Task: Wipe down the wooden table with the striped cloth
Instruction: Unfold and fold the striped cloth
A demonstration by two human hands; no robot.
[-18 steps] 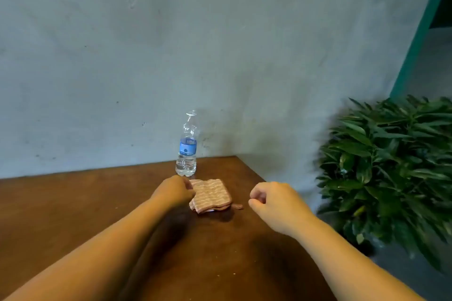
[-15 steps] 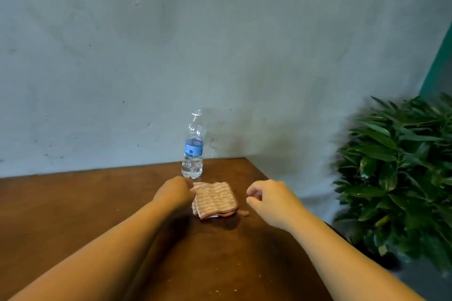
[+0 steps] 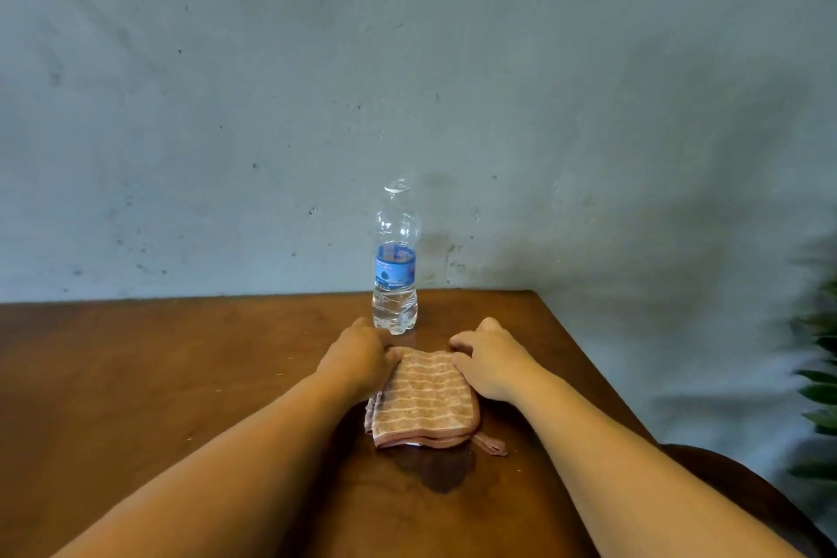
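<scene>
The folded pink-and-white striped cloth (image 3: 425, 399) lies on the brown wooden table (image 3: 136, 376), near its far right corner. My left hand (image 3: 360, 358) is at the cloth's far left corner with its fingers curled onto the edge. On the far right corner my right hand (image 3: 491, 360) sits with curled fingers, the thumb on the fabric. Both hands cover the cloth's far edge. A small hanging loop sticks out at the cloth's near right corner.
A clear water bottle (image 3: 395, 272) with a blue label stands upright just behind the hands, close to the grey wall. A dark damp patch (image 3: 441, 473) marks the wood in front of the cloth. The table's right edge is close. A leafy plant (image 3: 820, 399) stands beyond it.
My right hand has moved left from the air beside the cloth onto its far right corner. The left hand stayed at the left corner. The view has swung closer and leftward.
</scene>
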